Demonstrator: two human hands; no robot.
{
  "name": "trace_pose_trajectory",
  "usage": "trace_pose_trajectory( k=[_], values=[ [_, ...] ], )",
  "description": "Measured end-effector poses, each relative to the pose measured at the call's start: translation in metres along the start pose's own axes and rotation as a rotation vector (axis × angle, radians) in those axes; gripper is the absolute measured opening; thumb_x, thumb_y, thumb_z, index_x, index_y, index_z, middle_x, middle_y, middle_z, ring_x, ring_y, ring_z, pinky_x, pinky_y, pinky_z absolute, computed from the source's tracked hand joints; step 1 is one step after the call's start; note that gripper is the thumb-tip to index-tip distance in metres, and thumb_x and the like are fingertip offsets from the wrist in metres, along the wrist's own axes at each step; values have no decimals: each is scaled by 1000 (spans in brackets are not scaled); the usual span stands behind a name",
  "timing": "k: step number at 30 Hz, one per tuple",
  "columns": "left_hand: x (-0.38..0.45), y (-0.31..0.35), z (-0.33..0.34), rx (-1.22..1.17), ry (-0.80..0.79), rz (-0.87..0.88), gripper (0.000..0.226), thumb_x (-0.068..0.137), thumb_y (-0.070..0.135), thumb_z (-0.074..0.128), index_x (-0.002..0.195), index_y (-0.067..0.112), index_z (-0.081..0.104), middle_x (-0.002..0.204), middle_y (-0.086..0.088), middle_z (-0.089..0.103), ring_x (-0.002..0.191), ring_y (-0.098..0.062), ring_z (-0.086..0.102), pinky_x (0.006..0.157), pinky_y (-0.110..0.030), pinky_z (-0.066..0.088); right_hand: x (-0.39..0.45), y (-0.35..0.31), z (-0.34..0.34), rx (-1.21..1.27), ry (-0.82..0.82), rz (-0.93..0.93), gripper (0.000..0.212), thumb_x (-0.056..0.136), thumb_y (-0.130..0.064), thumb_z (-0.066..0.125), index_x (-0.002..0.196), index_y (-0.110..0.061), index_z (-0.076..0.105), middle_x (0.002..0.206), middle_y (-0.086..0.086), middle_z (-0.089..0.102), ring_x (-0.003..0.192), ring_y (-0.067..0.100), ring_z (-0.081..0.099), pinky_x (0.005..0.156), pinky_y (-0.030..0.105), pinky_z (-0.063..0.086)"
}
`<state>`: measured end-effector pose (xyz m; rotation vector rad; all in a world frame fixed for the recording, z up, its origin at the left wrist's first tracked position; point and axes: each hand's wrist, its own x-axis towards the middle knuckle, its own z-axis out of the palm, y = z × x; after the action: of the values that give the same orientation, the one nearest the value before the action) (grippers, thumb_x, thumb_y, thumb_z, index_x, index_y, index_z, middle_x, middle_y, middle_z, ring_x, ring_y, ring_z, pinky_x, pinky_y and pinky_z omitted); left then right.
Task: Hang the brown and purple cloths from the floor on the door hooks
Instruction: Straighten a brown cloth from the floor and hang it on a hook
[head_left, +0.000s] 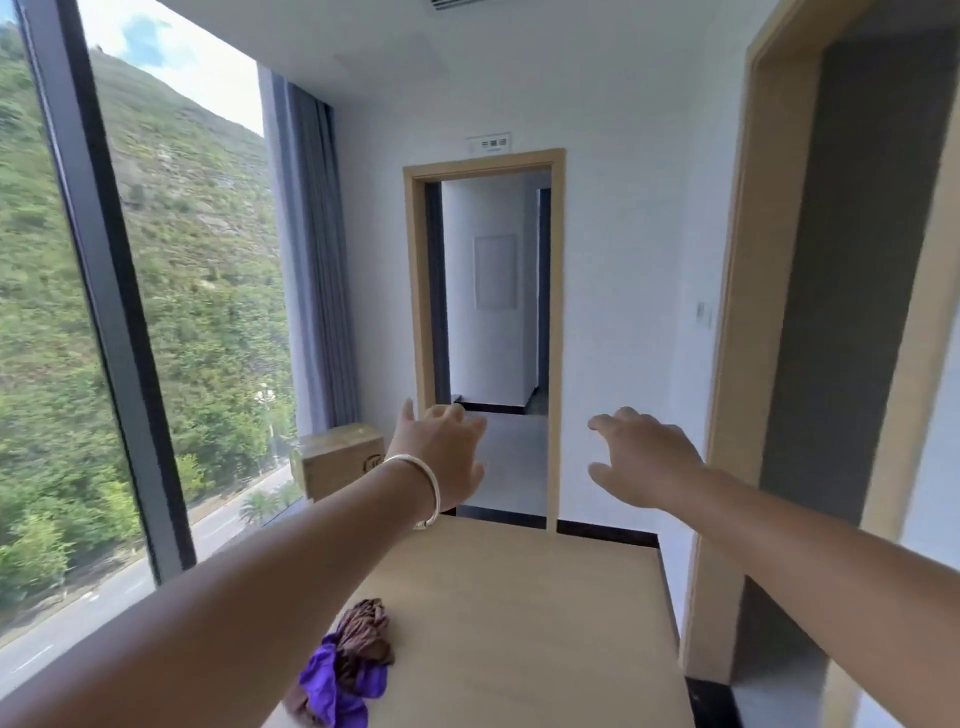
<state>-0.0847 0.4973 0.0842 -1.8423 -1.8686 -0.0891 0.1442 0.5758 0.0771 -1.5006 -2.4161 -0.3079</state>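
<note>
Both arms stretched forward at chest height. Left hand (441, 452), silver bangle (423, 486) at the wrist, fingers loosely spread, holding nothing. Right hand (644, 457) likewise, fingers relaxed and slightly bent, empty. Brown cloth (366, 631) and purple cloth (332, 680) lie bunched together, touching, on the pale wood floor (519, 623) below the left forearm. Open doorway (488, 322) ahead.
</note>
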Motion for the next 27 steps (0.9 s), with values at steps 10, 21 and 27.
trace_pose_trajectory(
  k=[10, 21, 27],
  values=[
    [115, 58, 49, -97, -5, 160, 53, 93, 53, 39, 139, 27, 35, 142, -4, 43, 132, -23, 41, 113, -61, 16, 37, 83, 26, -36, -57, 170, 58, 91, -41, 46, 144, -26, 31, 139, 1, 41, 119, 21, 47, 92, 37, 44],
    [264, 18, 111, -127, 44, 195, 57, 94, 56, 37, 142, 27, 33, 142, -2, 42, 129, -25, 43, 112, -60, 18, 182, 101, 54, -74, -39, 236, 57, 91, -41, 46, 144, -27, 30, 138, 0, 40, 117, 21, 47, 86, 34, 42],
    [331, 8, 151, -129, 21, 209, 57, 94, 56, 37, 142, 27, 32, 143, -3, 41, 129, -24, 43, 113, -59, 20, 245, 112, 86, -61, -70, 251, 58, 91, -40, 48, 144, -27, 30, 140, 1, 38, 121, 21, 44, 88, 34, 41]
  ],
)
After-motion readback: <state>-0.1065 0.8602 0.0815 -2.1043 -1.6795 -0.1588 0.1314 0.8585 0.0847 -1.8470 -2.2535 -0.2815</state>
